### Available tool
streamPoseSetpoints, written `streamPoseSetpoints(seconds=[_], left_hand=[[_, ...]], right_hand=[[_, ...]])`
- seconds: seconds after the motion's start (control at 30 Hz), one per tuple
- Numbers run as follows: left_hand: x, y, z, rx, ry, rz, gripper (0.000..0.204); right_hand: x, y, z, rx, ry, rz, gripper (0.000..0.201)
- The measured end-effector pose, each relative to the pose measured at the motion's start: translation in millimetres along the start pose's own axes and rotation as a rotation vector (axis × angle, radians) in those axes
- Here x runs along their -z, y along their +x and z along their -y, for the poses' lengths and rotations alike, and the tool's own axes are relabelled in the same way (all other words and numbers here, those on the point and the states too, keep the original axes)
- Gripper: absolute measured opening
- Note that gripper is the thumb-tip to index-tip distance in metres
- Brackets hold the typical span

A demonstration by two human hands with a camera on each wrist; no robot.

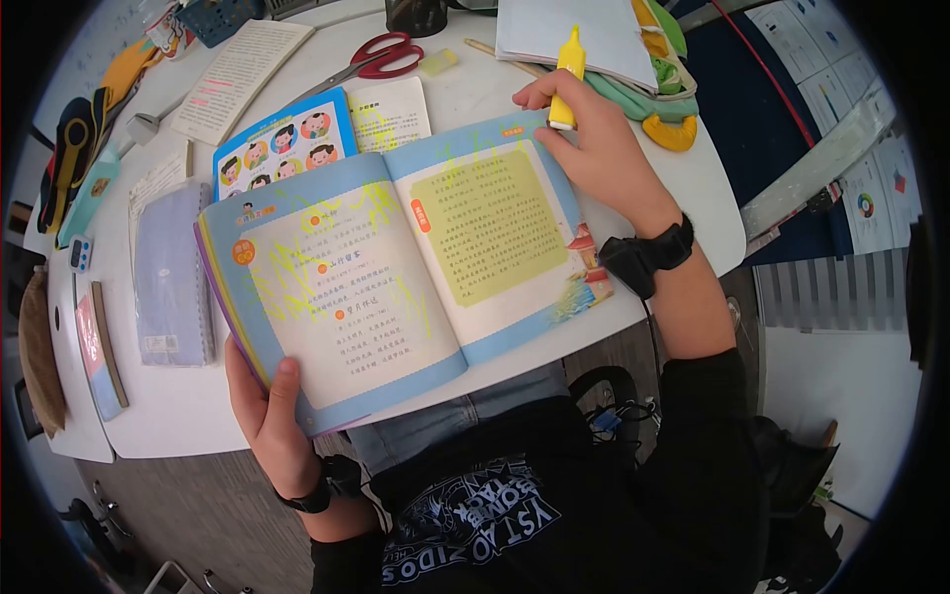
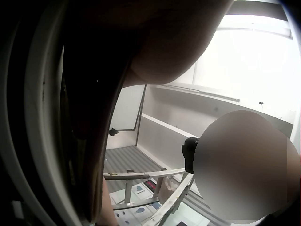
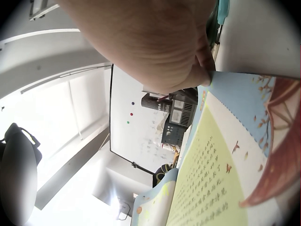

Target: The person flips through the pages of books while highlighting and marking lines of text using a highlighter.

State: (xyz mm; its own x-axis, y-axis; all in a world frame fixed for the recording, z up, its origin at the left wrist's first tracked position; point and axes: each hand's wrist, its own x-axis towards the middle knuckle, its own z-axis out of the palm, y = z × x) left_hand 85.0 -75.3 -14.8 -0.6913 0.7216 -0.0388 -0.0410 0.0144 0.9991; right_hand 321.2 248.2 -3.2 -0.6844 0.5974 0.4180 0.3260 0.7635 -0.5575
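An open book with blue page borders and yellow-green highlighter strokes is tilted up at the table's front edge. My left hand grips its lower left corner, thumb on the page. In the left wrist view the hand is a dark shape beside the book's edge. My right hand holds a yellow highlighter upright between its fingers, its thumb at the right page's upper corner. In the right wrist view this hand covers the highlighter, with fingertips right at the page.
Behind the book lie a blue picture booklet, red-handled scissors and a pale yellow block. A lavender notebook and a small timer are on the left. White paper rests on a green pouch at the back right.
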Motion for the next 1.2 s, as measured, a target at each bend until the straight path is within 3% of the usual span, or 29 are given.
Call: streamPoseSetpoints(seconds=[1.2], left_hand=[[2.3, -1.7, 3.5, 0.005, -0.003, -0.010, 0.054]], right_hand=[[2.1, -0.7, 6.5, -0.012, -0.046, 0.014, 0.029]])
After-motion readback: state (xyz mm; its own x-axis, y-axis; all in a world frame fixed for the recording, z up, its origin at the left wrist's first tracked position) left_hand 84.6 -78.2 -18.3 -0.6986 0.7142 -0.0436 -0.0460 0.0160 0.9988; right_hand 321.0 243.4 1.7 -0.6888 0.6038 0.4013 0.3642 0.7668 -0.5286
